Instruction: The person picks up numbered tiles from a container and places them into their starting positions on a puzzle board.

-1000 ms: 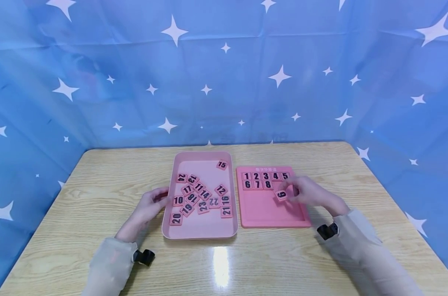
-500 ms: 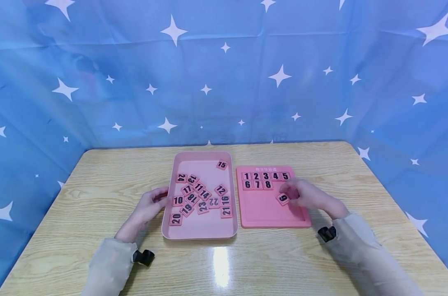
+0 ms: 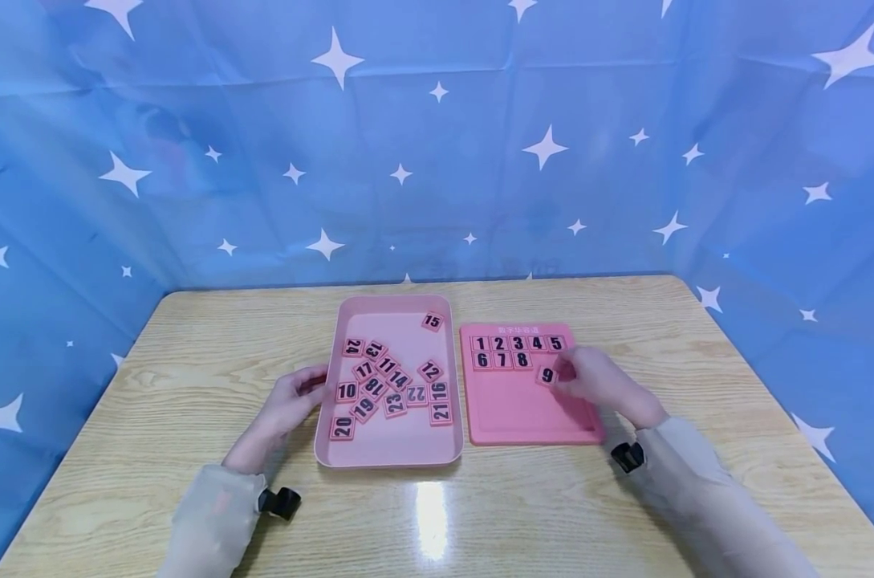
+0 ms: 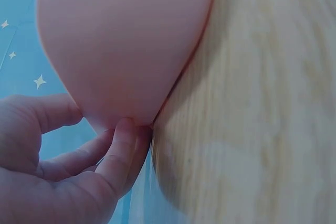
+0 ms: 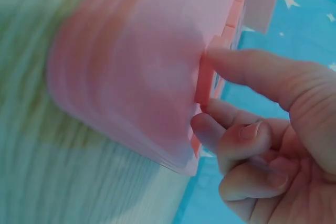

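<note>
My right hand pinches a pink number tile marked 9 over the square pink puzzle board. In the right wrist view the tile stands between thumb and fingertips, close to the board's floor. Tiles 1 to 5 fill the board's far row, with 6, 7 and 8 in the row below. On the left, my left hand holds the left side of a light pink tray. The left wrist view has its thumb and fingertips against the tray's wall.
Loose number tiles lie in the tray at mixed angles, among them 10, 15 and 20. Tray and board stand side by side on a wooden table. A blue star-patterned cloth hangs behind.
The 9 tile was first tilted below the second row, then turned, and now stands nearly upright to the reader beside 8's lower right. The left hand and tray have stayed put.
</note>
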The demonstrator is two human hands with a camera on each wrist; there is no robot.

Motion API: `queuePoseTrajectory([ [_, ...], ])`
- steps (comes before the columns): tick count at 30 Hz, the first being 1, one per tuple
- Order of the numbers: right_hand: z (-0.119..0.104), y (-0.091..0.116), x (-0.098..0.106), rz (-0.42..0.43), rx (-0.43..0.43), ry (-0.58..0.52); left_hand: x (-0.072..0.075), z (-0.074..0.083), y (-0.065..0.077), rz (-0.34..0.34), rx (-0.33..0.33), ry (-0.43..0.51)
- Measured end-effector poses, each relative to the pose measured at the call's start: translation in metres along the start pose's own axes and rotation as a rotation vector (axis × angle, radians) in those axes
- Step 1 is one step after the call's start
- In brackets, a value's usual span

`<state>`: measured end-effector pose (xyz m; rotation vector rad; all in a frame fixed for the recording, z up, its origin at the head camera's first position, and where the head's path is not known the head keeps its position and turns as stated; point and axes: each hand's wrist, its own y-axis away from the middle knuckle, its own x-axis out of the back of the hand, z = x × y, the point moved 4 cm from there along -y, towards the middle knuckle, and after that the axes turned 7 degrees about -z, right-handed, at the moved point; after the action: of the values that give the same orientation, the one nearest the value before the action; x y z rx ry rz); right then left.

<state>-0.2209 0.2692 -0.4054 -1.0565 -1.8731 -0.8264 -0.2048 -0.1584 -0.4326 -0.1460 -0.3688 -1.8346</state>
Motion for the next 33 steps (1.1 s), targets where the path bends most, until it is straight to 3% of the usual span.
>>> queuePoseTrajectory([
  [10,0.005,-0.015,0.001,0.096,0.017,-0.014,0.000,-0.001,0.000,-0.008,0.005,-0.006],
  [19,0.008,-0.018,0.002,0.158,-0.072,-0.060,0.000,0.000,-0.001,-0.010,0.001,0.002],
  [28,0.010,-0.020,0.006,0.130,-0.069,-0.039,0.000,-0.003,-0.002,-0.009,0.011,0.001],
  [33,-0.008,-0.025,0.020,0.160,-0.043,-0.070,0.001,-0.002,-0.003,-0.008,0.017,0.019],
])
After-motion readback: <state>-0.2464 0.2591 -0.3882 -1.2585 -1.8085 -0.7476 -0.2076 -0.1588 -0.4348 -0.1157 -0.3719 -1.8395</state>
